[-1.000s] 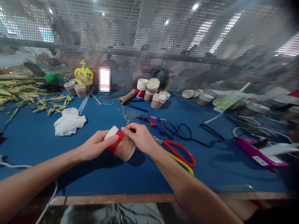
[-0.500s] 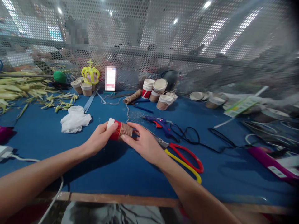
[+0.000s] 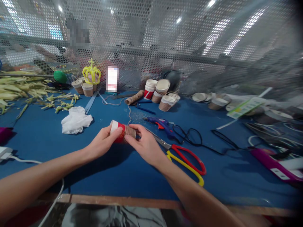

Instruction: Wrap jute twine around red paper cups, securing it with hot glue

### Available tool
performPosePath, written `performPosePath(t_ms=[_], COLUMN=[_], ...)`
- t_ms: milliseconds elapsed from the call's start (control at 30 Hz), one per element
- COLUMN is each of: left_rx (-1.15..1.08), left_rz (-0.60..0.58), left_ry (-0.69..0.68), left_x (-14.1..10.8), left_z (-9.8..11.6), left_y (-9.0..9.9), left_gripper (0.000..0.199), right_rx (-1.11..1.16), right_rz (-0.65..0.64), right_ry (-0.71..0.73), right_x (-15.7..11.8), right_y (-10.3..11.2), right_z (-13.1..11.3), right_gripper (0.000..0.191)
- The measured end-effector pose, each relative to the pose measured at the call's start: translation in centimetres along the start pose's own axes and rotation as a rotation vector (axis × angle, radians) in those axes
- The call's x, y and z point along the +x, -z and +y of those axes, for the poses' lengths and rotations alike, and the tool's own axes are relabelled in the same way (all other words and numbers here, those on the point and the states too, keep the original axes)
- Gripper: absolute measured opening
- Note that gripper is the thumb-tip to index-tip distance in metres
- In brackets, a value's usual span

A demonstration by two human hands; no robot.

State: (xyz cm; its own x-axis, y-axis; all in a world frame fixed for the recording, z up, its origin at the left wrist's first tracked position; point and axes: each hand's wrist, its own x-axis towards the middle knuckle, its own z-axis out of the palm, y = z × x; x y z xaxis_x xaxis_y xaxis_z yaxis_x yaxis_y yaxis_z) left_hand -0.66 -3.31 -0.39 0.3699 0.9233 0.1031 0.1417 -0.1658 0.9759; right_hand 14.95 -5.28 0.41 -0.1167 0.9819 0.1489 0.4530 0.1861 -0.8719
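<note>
A red and white paper cup (image 3: 121,132) lies on its side in the air above the blue table, its white rim toward the left. Brown twine (image 3: 130,132) is wound around its right part. My left hand (image 3: 104,138) is closed around the rim end, thumb on the red band. At the wound end, my right hand (image 3: 145,143) has its thumb and fingers closed on the twine-covered cup. A strand runs from the cup back to a roll of twine (image 3: 134,97) on the table.
Large scissors (image 3: 187,159) with red and yellow handles lie beside my right forearm. Behind them is a blue glue gun (image 3: 161,124) with a black cord. Twine-wrapped cups (image 3: 167,103) stand at the back. White crumpled tissue (image 3: 77,120) and corn husks (image 3: 21,86) are on the left.
The cup has shifted slightly to the right and turned a little, showing more of its open rim. Both hands keep their hold on it.
</note>
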Motion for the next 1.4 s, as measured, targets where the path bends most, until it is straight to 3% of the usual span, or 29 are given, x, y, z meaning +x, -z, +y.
performPosePath(t_ms=[400, 600, 733, 867, 1133, 1400], left_rx=[0.039, 0.034, 0.095, -0.004, -0.363, -0.458], left_rz=[-0.029, -0.043, -0.050, -0.071, -0.074, 0.029], left_ry=[-0.008, -0.075, -0.148, -0.116, 0.102, 0.205], left_x=[0.1, 0.0, -0.2, 0.0, 0.3, 0.6], left_z=[0.0, -0.2, -0.2, 0.2, 0.3, 0.2], left_y=[0.2, 0.4, 0.7, 1.0, 0.8, 0.6], left_gripper=[0.036, 0.035, 0.033, 0.033, 0.026, 0.024], right_rx=[0.002, 0.156, 0.283, 0.198, -0.250, -0.381], right_rz=[-0.012, -0.010, -0.082, -0.037, 0.066, 0.028], right_ry=[-0.023, -0.079, -0.133, -0.005, 0.353, 0.500], right_x=[0.0, 0.3, 0.5, 0.4, -0.1, -0.3], right_y=[0.1, 0.7, 1.0, 1.0, 0.4, -0.2], right_z=[-0.3, -0.3, -0.2, -0.2, -0.1, 0.0], right_gripper=[0.033, 0.033, 0.038, 0.038, 0.041, 0.043])
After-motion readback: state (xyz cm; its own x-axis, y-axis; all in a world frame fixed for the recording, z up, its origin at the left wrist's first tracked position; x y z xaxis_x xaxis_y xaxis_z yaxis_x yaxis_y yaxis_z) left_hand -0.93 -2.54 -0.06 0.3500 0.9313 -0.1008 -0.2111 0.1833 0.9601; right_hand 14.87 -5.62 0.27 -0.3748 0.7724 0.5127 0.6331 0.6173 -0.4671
